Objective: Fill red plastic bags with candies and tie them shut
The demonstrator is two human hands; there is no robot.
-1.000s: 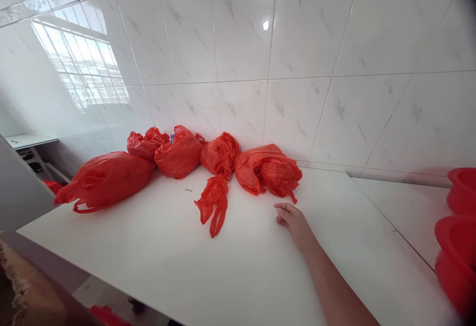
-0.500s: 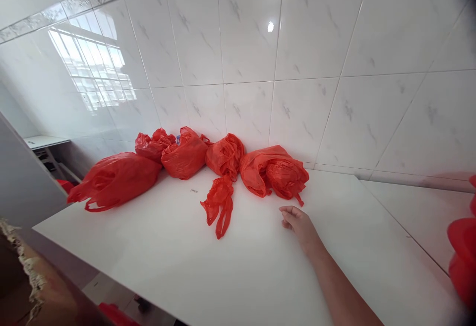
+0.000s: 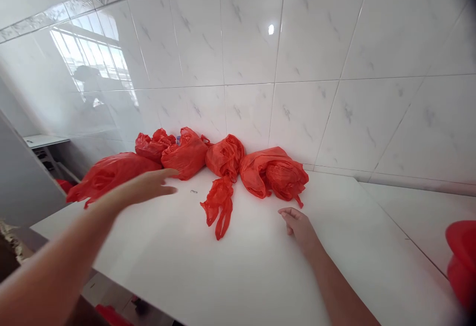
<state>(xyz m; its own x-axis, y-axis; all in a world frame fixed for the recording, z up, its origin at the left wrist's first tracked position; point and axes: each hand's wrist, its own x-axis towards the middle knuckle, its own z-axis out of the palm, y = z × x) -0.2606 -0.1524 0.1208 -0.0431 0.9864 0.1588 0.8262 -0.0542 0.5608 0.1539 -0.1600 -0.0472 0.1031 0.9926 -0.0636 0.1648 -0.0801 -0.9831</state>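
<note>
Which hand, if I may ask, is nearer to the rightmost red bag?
Right: the right hand is just in front of the rightmost red bag; the left hand is farther left.

I see a row of bags [image 3: 223,155] on the tabletop [image 3: 245,276], wall [image 3: 312,33] right behind — L hand [image 3: 154,184] in front of the L-most bag [image 3: 111,169], R hand [image 3: 299,225] before the R-most bag [image 3: 286,174], w/ a smaller bag [image 3: 219,204] btwn the hands & a tub [image 3: 463,261] far R.

Open tabletop [image 3: 260,276] before red bags [image 3: 253,169]
</note>
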